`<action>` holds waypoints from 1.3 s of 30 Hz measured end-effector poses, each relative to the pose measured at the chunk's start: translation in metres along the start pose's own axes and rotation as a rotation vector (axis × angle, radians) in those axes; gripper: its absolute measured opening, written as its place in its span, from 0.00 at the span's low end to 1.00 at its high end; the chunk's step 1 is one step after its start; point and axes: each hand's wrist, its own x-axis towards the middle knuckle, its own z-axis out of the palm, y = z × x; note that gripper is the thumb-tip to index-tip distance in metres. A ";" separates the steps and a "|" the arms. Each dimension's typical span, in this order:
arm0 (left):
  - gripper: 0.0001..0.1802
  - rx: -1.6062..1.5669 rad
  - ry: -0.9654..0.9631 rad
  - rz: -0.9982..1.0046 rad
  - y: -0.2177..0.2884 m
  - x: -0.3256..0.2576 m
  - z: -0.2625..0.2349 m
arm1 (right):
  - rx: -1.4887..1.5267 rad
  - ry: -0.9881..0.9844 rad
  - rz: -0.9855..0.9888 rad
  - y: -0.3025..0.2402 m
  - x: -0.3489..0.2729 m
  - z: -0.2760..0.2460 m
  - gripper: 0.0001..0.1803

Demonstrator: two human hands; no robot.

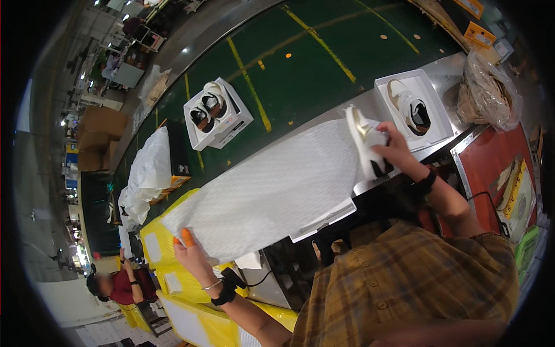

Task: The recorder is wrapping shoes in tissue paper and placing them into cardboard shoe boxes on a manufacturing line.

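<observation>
A large white sheet of patterned wrapping paper [272, 188] stretches between my two hands, over the bench edge. At its near left corner, my left hand [195, 260], with orange covers on its fingertips, has its fingers closed on the paper. My right hand [396, 151] grips a white sneaker [365, 144] with black and gold parts, held up at the sheet's right end. Partly hidden under the paper, a white box edge [324, 224] shows. Just right of my right hand, an open white shoebox [442, 110] holds another white sneaker [413, 113].
On the green conveyor belt [277, 69], marked with yellow lines, stands a white box [234, 124] of sneakers. Farther left are a dark box [175, 153] and white paper [147, 168]. Yellow packing bags [196, 324] lie near my left forearm. A person in red [124, 286] stands lower left.
</observation>
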 end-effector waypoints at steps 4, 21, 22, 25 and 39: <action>0.10 0.087 -0.063 0.048 -0.038 -0.017 -0.001 | 0.067 0.039 0.115 -0.072 0.003 -0.008 0.23; 0.48 -1.170 -0.526 -0.149 -0.082 -0.049 -0.030 | 0.495 -0.737 0.556 -0.080 -0.031 0.195 0.21; 0.48 -1.486 -0.568 -0.406 -0.106 -0.049 -0.020 | 0.371 -0.711 0.618 -0.078 -0.027 0.195 0.21; 0.28 -1.877 -0.915 -0.555 -0.124 -0.073 0.074 | 0.275 -0.698 0.572 -0.073 -0.021 0.203 0.21; 0.24 -0.840 -0.199 -0.126 -0.103 -0.143 0.138 | 0.181 -0.865 0.605 -0.088 -0.027 0.187 0.33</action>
